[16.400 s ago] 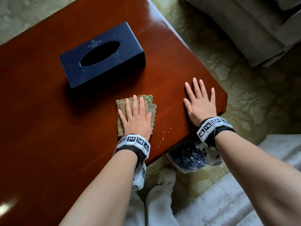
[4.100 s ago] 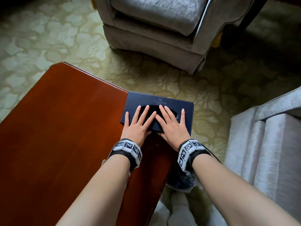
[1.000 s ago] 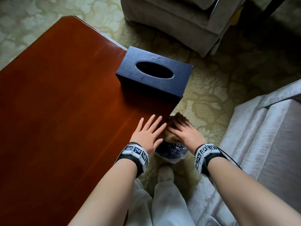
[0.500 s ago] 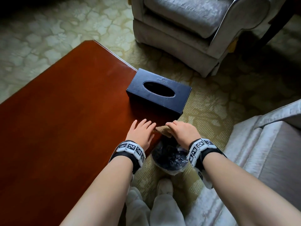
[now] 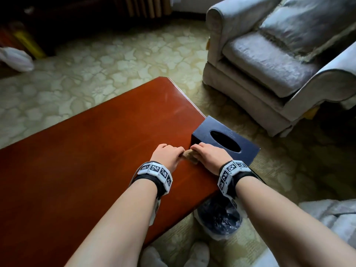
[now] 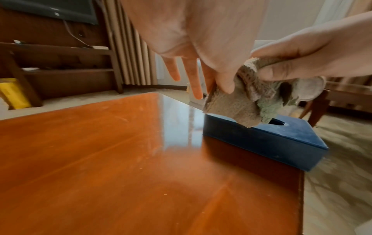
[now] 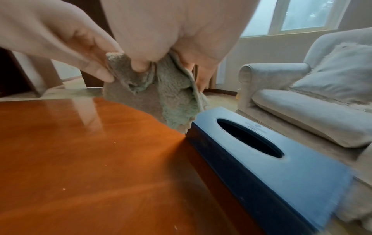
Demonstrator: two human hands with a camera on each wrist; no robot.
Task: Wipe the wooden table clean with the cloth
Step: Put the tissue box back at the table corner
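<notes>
A crumpled brown-and-green cloth (image 5: pixel 189 155) hangs just above the wooden table (image 5: pixel 92 155), held between both hands. My left hand (image 5: pixel 167 155) pinches its left edge (image 6: pixel 223 95) with thumb and a finger, while the other fingers (image 6: pixel 196 82) point down. My right hand (image 5: pixel 210 157) grips the bunched right part (image 7: pixel 161 95) with curled fingers. In the wrist views the cloth's lower tip hangs in front of the near end of the tissue box. A few pale crumbs (image 7: pixel 64 188) lie on the glossy tabletop.
A dark blue tissue box (image 5: pixel 226 144) sits at the table's right edge, partly overhanging it. A bin lined with a black bag (image 5: pixel 218 218) stands on the carpet below the table's near corner. A pale armchair (image 5: pixel 269 70) stands to the far right.
Both hands have moved from the table's near edge above the bin to over the table beside the tissue box. The left hand, flat before, now pinches the cloth.
</notes>
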